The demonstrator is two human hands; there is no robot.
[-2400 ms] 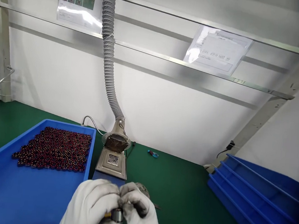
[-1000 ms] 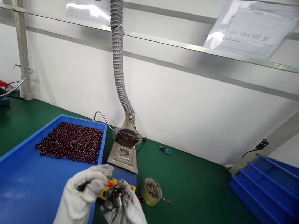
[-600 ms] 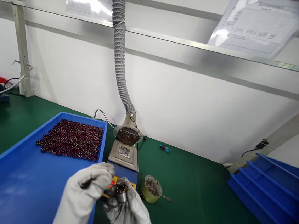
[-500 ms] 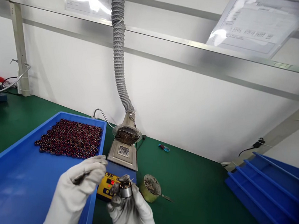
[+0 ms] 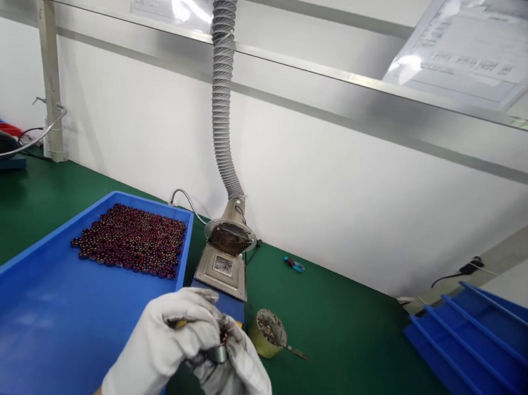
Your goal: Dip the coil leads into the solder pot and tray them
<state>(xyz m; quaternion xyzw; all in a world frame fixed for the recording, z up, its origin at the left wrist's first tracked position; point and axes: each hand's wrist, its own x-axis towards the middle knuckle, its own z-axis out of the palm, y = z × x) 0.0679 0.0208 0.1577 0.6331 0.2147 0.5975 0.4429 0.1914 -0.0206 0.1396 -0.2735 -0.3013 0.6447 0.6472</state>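
Observation:
Both my hands wear white gloves with grey-stained fingertips. My right hand is closed around a small round metal part, which has a silvery rim and copper-coloured bits on top. From the left, my left hand meets it, its fingers closed at the part's upper side; the fingertips partly hide the contact. Just behind the hands stands a solder pot with a shiny square bath, and the hands cover most of its yellow front. To the left, a blue tray holds many small dark-red round parts packed together.
Right of the hands stands a yellowish cup with grey scraps and a metal handle sticking out. A grey extraction hose hangs over the pot. Blue-and-red cutters lie near the wall. Stacked blue trays lean at the right.
My left hand has moved right and down, and its fingers now meet the part in my right hand. The hands now cover the yellow display. The view has shifted slightly.

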